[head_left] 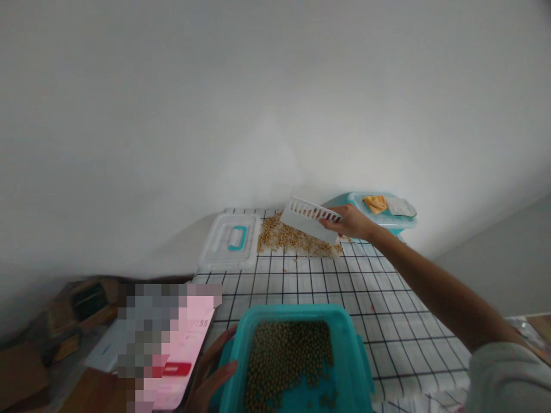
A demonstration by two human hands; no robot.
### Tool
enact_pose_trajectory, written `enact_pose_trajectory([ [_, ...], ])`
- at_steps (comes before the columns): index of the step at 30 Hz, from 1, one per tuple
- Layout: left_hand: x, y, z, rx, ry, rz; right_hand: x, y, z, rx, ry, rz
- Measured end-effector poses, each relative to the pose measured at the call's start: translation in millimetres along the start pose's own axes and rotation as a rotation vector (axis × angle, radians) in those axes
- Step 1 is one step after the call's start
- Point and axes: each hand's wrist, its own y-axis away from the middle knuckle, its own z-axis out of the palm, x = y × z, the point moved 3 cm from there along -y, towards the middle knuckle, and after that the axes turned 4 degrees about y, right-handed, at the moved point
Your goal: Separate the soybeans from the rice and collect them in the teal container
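My right hand (346, 221) reaches to the far side of the table, its fingers closed on the edge of a white slotted plastic basket (303, 221). The basket is tilted over a spread of tan beans or grains (275, 236) lying on the table. Close to me stands a teal plastic bin (297, 312), with many small greenish-brown beans (288, 350) covering part of its bottom. My left hand (213, 370) grips the bin's left side, and a phone with a pink screen (189, 344) hides part of this hand.
A clear lid with a teal handle (230, 241) lies left of the spread grains. At the back right is a teal lidded box (383, 221) with an orange cloth (375, 204) and a white cloth on top. Cardboard boxes (21, 367) are at the lower left.
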Motion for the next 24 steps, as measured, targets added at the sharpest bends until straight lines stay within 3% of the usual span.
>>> enact_pose_trajectory([
  [8, -6.2, 11.4, 2.1, 0.024, 0.023, 0.049, -16.0, -6.6, 5.1, 0.041, 0.174, -0.127],
  [13, -15.4, 21.6, 4.1, 0.063, 0.053, 0.106, -24.3, -13.0, 21.7, 0.012, 0.323, -0.231],
  [19, -31.7, 27.0, 9.0, 0.05, 0.099, 0.109, -36.0, 6.1, 51.6, -0.09, 0.503, -0.38],
  [24, -30.1, 34.1, 8.6, 0.077, 0.102, 0.126, -33.0, 23.9, 57.7, -0.05, 0.597, -0.454],
])
